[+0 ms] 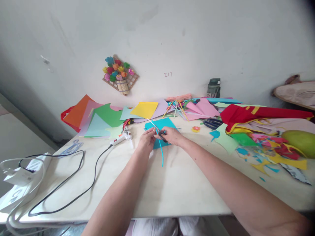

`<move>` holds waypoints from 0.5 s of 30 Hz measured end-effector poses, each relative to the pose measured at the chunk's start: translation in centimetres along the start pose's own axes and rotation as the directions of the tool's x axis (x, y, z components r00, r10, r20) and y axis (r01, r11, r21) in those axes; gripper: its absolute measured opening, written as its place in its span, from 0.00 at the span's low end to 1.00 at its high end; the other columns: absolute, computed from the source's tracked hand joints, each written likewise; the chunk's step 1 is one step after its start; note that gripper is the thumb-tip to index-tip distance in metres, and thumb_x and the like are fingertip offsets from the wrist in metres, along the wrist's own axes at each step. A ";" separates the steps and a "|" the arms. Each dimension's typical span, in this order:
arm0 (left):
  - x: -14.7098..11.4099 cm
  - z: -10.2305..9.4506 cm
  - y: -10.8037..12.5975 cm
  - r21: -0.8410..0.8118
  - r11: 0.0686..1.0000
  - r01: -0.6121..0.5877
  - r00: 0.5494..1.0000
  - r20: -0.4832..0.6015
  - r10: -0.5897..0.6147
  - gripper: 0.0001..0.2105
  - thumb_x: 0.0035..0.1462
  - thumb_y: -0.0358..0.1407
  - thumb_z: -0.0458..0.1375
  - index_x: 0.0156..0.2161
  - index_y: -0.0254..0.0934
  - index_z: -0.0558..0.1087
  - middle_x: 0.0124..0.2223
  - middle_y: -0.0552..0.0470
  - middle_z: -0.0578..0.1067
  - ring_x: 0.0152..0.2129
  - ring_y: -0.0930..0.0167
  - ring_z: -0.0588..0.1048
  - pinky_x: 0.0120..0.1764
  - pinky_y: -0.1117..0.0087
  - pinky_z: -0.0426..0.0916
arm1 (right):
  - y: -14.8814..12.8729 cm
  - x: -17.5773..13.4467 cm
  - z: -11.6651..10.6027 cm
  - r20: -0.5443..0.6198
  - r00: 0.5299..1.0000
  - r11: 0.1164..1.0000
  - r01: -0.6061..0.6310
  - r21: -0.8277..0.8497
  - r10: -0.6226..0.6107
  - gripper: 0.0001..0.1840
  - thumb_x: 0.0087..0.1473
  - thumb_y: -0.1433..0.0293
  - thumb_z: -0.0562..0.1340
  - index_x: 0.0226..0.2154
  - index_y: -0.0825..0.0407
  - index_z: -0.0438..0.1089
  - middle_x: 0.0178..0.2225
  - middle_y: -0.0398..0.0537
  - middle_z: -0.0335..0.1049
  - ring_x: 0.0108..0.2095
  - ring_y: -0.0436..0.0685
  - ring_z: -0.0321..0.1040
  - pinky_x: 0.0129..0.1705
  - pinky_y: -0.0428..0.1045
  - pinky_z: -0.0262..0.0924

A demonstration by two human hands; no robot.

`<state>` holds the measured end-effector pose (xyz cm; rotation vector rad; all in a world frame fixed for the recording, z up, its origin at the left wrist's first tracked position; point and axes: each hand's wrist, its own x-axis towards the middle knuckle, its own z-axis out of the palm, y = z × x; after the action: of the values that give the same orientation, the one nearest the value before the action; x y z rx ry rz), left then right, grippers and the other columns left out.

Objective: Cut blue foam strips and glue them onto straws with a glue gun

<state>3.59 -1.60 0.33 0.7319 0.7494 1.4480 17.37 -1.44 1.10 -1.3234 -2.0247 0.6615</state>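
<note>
My right hand (172, 136) is closed on the dark handles of a pair of scissors (154, 124), whose bright blades point up and to the left. My left hand (147, 139) pinches a thin blue paper strip (161, 153) close to the blades. The strip's loose end hangs toward the front of the table. Beneath both hands lies a blue paper sheet (169, 122), partly hidden by them. A small red and yellow paper flower (196, 129) is to the right of my right hand.
To the left, a white glue gun (120, 139) trails a black cord toward a power strip (40, 164). Colored paper sheets (108, 114) line the wall. A second pair of scissors (213, 123), paper scraps (265, 164) and red cloth (236, 116) lie right. A bottle (214, 88) stands behind.
</note>
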 end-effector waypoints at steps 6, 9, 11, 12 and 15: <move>0.1 -0.1 0.0 0.023 1.000 -0.006 1.000 -0.001 0.006 0.05 0.42 0.24 0.57 0.28 0.31 0.68 0.23 0.53 0.70 0.18 0.78 0.68 0.23 0.78 0.62 | -0.2 0.0 0.4 -0.037 0.999 1.000 0.022 0.008 -0.022 0.20 0.40 0.54 0.59 0.32 0.52 0.66 0.21 0.40 0.65 0.20 0.46 0.57 0.22 0.42 0.48; 0.0 -0.3 0.2 0.048 0.999 -0.014 0.999 0.047 0.012 0.05 0.40 0.25 0.59 0.28 0.30 0.69 0.22 0.53 0.70 0.18 0.78 0.68 0.22 0.78 0.62 | 0.1 0.0 0.4 -0.035 0.998 0.999 0.044 -0.020 -0.044 0.20 0.41 0.54 0.58 0.32 0.51 0.66 0.22 0.40 0.66 0.21 0.47 0.58 0.23 0.42 0.47; 0.0 -0.5 0.4 0.074 0.997 -0.028 0.998 0.064 0.023 0.07 0.39 0.27 0.61 0.28 0.30 0.69 0.22 0.54 0.70 0.18 0.78 0.68 0.22 0.78 0.62 | 0.2 0.0 0.3 -0.026 0.998 0.997 0.058 -0.052 -0.059 0.20 0.41 0.54 0.58 0.32 0.51 0.66 0.24 0.41 0.67 0.22 0.47 0.59 0.23 0.42 0.47; 0.0 -0.6 0.5 0.089 0.995 -0.036 0.998 0.056 0.032 0.08 0.38 0.27 0.61 0.28 0.30 0.69 0.22 0.54 0.70 0.18 0.78 0.68 0.22 0.78 0.62 | 0.3 -0.1 0.2 -0.021 0.998 0.995 0.064 -0.072 -0.066 0.20 0.41 0.54 0.59 0.32 0.51 0.66 0.24 0.41 0.67 0.23 0.47 0.59 0.23 0.42 0.47; 0.0 -0.9 0.9 0.151 0.987 -0.057 0.998 0.011 0.056 0.08 0.37 0.27 0.62 0.27 0.30 0.69 0.22 0.54 0.69 0.18 0.78 0.68 0.20 0.80 0.61 | 0.2 -0.2 -0.2 -0.009 0.997 0.986 0.071 -0.153 -0.073 0.20 0.40 0.54 0.59 0.33 0.50 0.66 0.27 0.42 0.68 0.25 0.48 0.61 0.23 0.42 0.47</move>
<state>2.32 -1.62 0.59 0.8795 0.8458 1.4506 17.69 -1.58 1.04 -1.3291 -2.1357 0.4703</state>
